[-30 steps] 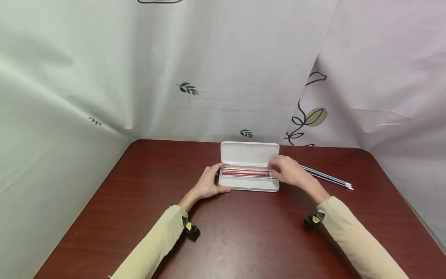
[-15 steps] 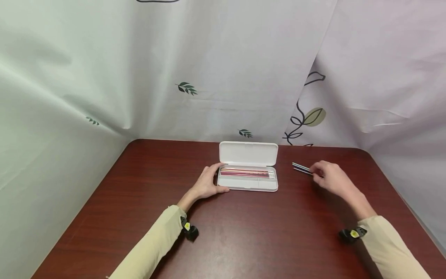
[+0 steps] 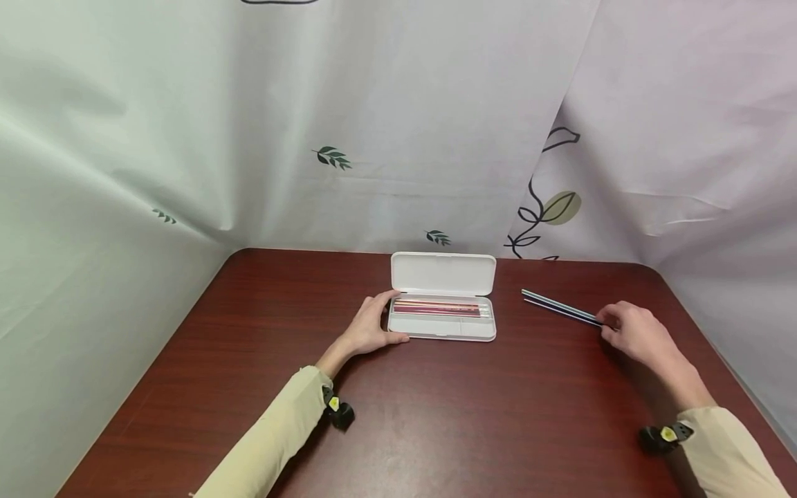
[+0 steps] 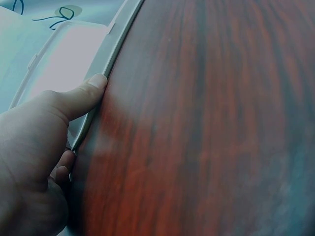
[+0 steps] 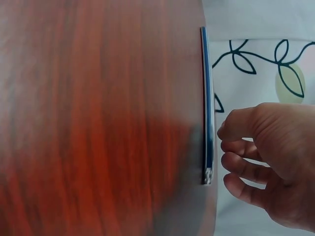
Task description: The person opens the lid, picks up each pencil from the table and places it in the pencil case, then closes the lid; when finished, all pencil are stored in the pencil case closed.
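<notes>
A white pencil case (image 3: 443, 329) lies with its lid raised, and several red and orange pencils (image 3: 436, 309) rest in its back compartment. My left hand (image 3: 367, 326) grips the left end of the case. In the left wrist view the thumb (image 4: 88, 96) presses on its front edge, with the other fingers round the end. To the right, several blue and pale pencils (image 3: 557, 307) lie side by side on the table. My right hand (image 3: 641, 335) is at their right end, fingers loosely bent. The right wrist view shows those fingertips (image 5: 222, 132) apart from the pencils.
The dark red wooden table (image 3: 461, 415) has rounded back corners. A white cloth with leaf prints (image 3: 398, 138) hangs behind it and along both sides. Each wrist carries a small black camera, one on the left (image 3: 341, 415).
My right hand has moved from the case's right end rightward along the loose pencils to their far end, uncovering the pencils in the case. The left hand stays at the case.
</notes>
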`<state>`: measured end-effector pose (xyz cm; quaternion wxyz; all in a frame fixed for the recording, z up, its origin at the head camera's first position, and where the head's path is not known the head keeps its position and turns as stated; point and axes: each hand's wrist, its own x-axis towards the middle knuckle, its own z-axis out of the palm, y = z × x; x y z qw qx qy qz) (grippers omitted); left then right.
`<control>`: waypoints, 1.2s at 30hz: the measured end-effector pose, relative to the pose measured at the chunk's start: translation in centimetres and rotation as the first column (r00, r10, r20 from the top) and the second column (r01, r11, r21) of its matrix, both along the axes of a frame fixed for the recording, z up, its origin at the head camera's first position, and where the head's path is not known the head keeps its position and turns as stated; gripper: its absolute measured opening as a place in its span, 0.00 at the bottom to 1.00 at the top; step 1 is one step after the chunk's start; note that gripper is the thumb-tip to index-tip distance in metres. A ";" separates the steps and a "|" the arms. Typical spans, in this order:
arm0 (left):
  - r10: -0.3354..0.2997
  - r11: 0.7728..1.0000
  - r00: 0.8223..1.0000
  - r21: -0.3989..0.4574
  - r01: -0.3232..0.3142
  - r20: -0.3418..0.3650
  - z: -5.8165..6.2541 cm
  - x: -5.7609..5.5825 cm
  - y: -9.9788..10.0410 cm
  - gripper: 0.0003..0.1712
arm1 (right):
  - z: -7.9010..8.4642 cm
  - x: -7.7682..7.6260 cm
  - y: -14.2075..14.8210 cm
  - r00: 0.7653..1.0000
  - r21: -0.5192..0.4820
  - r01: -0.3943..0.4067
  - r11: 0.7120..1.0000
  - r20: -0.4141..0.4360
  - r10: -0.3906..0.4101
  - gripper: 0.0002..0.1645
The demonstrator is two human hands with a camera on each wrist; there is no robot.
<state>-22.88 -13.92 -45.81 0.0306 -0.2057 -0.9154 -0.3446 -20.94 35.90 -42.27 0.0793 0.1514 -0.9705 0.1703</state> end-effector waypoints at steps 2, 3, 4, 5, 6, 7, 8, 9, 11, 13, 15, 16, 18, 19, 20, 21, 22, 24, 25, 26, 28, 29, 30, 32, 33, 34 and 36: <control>-0.001 1.000 1.000 -0.004 0.001 0.006 0.0 0.0 0.0 0.53 | -0.1 0.1 0.1 1.000 0.003 0.003 1.000 0.001 -0.003 0.09; -0.001 1.000 1.000 -0.005 0.001 0.006 0.0 0.0 0.0 0.53 | -0.1 0.1 0.2 1.000 0.004 0.003 1.000 0.001 -0.003 0.09; 0.000 1.000 1.000 -0.005 0.000 0.006 0.0 -0.1 0.0 0.53 | -0.2 0.1 0.2 1.000 0.004 0.004 1.000 0.000 -0.004 0.09; 0.000 1.000 1.000 -0.005 0.000 0.005 0.0 -0.1 0.0 0.53 | -0.2 0.2 0.2 1.000 0.003 0.004 1.000 -0.001 -0.004 0.09; -0.001 1.000 1.000 -0.004 0.001 0.007 0.0 -0.1 0.0 0.53 | -0.2 0.2 0.2 1.000 0.002 0.005 1.000 -0.003 -0.005 0.09; -0.001 1.000 1.000 -0.003 0.001 0.008 0.1 -0.1 0.0 0.53 | -0.3 0.2 0.1 1.000 0.002 0.005 1.000 -0.004 -0.005 0.09; -0.001 1.000 1.000 -0.004 0.001 0.007 0.1 -0.1 0.0 0.53 | -0.3 0.1 0.1 1.000 0.001 0.007 1.000 -0.002 -0.007 0.09; 0.000 1.000 1.000 -0.004 0.000 0.007 0.1 -0.1 0.0 0.53 | -0.3 0.1 0.1 1.000 0.000 0.007 1.000 0.001 -0.007 0.09; -0.002 1.000 1.000 -0.004 0.002 0.008 0.1 -0.1 0.0 0.53 | -0.3 0.1 0.1 1.000 0.001 0.007 1.000 0.009 -0.007 0.09; -0.001 1.000 1.000 -0.005 0.001 0.011 0.1 -0.1 0.0 0.53 | -0.4 0.0 0.1 1.000 0.004 0.005 1.000 0.019 -0.005 0.10; 0.000 1.000 1.000 -0.005 0.000 0.013 0.2 -0.1 0.0 0.53 | -0.4 -0.1 0.2 1.000 0.010 0.002 1.000 0.027 -0.003 0.09; 0.000 1.000 1.000 -0.005 0.000 0.013 0.2 0.0 0.0 0.53 | -0.4 -0.1 0.2 1.000 0.012 0.002 1.000 0.030 -0.003 0.09; 0.000 1.000 1.000 -0.007 0.000 0.013 0.2 0.0 0.0 0.53 | -0.5 -0.2 0.2 0.999 0.017 0.003 1.000 0.035 -0.003 0.09; 0.001 1.000 1.000 -0.006 -0.001 0.011 0.2 0.0 0.0 0.53 | -0.5 -0.2 0.2 0.999 0.020 0.003 1.000 0.036 -0.004 0.09; 0.000 1.000 1.000 -0.004 0.000 0.010 0.1 0.0 0.0 0.53 | -0.5 -0.2 0.1 0.999 0.023 0.004 1.000 0.039 -0.005 0.09; 0.000 1.000 1.000 -0.003 0.000 0.008 0.1 0.0 0.0 0.53 | -0.6 -0.2 0.1 0.999 0.027 0.004 1.000 0.037 -0.005 0.09; 0.000 1.000 1.000 -0.003 0.000 0.006 0.1 0.0 0.0 0.53 | -0.6 -0.3 0.1 0.999 0.030 0.004 1.000 0.041 -0.005 0.09; -0.001 1.000 1.000 0.000 0.001 0.006 0.2 0.0 0.0 0.53 | -0.6 -0.3 0.1 0.999 0.035 0.001 0.999 0.049 -0.002 0.09; -0.001 1.000 1.000 0.001 0.001 0.007 0.2 0.0 0.0 0.53 | -0.6 -0.3 0.2 0.999 0.037 -0.001 0.999 0.053 -0.001 0.09; -0.001 1.000 1.000 -0.001 0.001 0.008 0.2 0.0 0.0 0.53 | -0.7 -0.3 0.2 0.998 0.040 -0.003 0.999 0.055 0.001 0.10; -0.001 1.000 1.000 -0.001 0.001 0.005 0.2 0.0 0.1 0.53 | -0.6 -0.4 0.2 0.998 0.043 -0.008 0.999 0.063 0.006 0.10; 0.001 1.000 1.000 0.003 -0.001 0.002 0.2 0.1 0.1 0.52 | -0.6 -0.4 0.1 0.998 0.047 -0.011 0.999 0.063 0.008 0.10; 0.002 1.000 1.000 0.004 -0.002 0.001 0.2 0.1 0.1 0.52 | -0.6 -0.4 0.1 0.998 0.050 -0.014 0.999 0.064 0.011 0.10; 0.004 1.000 1.000 0.007 -0.004 0.003 0.2 0.1 0.1 0.52 | -0.5 -0.4 0.1 0.998 0.056 -0.022 0.998 0.067 0.018 0.09; 0.004 1.000 1.000 0.007 -0.004 0.003 0.2 0.1 0.1 0.52 | -0.5 -0.5 0.1 0.997 0.058 -0.027 0.998 0.070 0.023 0.09; 0.005 1.000 1.000 0.006 -0.005 0.008 0.2 0.1 0.1 0.52 | -0.5 -0.5 0.0 0.997 0.061 -0.032 0.998 0.070 0.028 0.09; 0.005 1.000 1.000 0.004 -0.005 0.013 0.1 0.0 0.0 0.52 | -0.4 -0.5 0.0 0.996 0.066 -0.043 0.997 0.075 0.038 0.09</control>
